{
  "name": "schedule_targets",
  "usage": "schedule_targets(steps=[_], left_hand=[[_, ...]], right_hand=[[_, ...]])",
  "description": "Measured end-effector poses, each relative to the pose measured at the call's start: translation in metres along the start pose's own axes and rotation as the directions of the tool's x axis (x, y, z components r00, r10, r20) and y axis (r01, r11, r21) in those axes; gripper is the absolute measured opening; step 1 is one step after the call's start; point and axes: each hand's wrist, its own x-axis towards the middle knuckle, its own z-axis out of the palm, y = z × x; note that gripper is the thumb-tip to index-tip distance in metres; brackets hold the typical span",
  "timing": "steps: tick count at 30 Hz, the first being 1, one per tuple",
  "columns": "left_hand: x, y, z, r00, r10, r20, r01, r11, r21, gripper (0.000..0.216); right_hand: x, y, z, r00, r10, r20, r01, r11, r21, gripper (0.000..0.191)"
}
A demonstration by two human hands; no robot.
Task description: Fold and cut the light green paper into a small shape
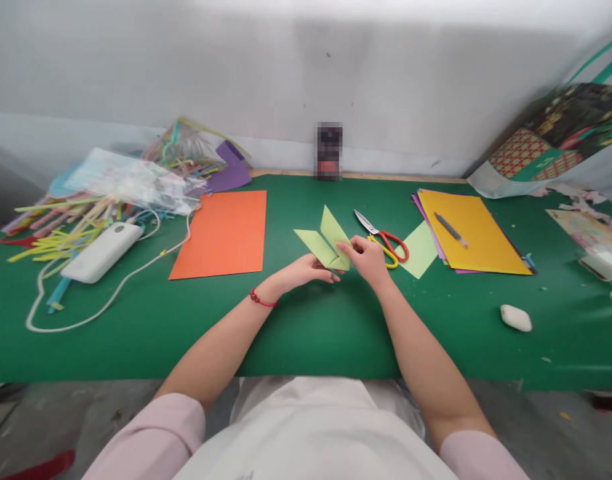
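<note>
A folded light green paper piece (326, 243) with two pointed flaps is held just above the green table cover (311, 327). My left hand (306, 272) pinches its lower left part, fingers closed on the fold. My right hand (369, 259) grips its right edge with thumb and fingers pressed together. A red string bracelet circles my left wrist.
An orange sheet (223, 233) lies to the left, red and yellow scissors (383, 240) and a green paper scrap (419, 250) to the right. A stack of coloured sheets with a pen (471, 233), a white eraser (516, 317), a white power bank with cable (102, 252), straws and a bag surround them.
</note>
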Motion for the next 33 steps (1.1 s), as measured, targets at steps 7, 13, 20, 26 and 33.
schedule_targets(steps=[7,13,20,26,33], left_hand=[[0.005,-0.005,0.005,0.98,0.027,-0.197,-0.039,0.997,-0.061,0.035],[0.005,-0.003,0.004,0.92,0.094,-0.381,-0.129,0.989,-0.067,0.033],[0.007,-0.005,0.003,0.925,0.145,-0.351,-0.143,0.989,0.032,0.039],[0.005,-0.003,0.003,0.916,0.129,-0.381,-0.12,0.992,0.046,0.043],[0.01,-0.009,-0.003,0.857,0.228,-0.462,-0.221,0.973,0.069,0.04]], right_hand=[[-0.003,0.001,0.008,0.996,0.086,0.035,-0.091,0.98,0.177,0.044],[-0.001,0.011,0.024,0.966,0.133,0.22,-0.227,0.844,0.487,0.051],[-0.001,0.02,0.027,0.983,0.105,0.147,-0.165,0.854,0.493,0.042],[-0.002,0.011,0.022,0.99,0.096,0.099,-0.131,0.886,0.445,0.038],[-0.006,-0.003,0.017,0.993,0.067,0.097,-0.101,0.906,0.411,0.034]])
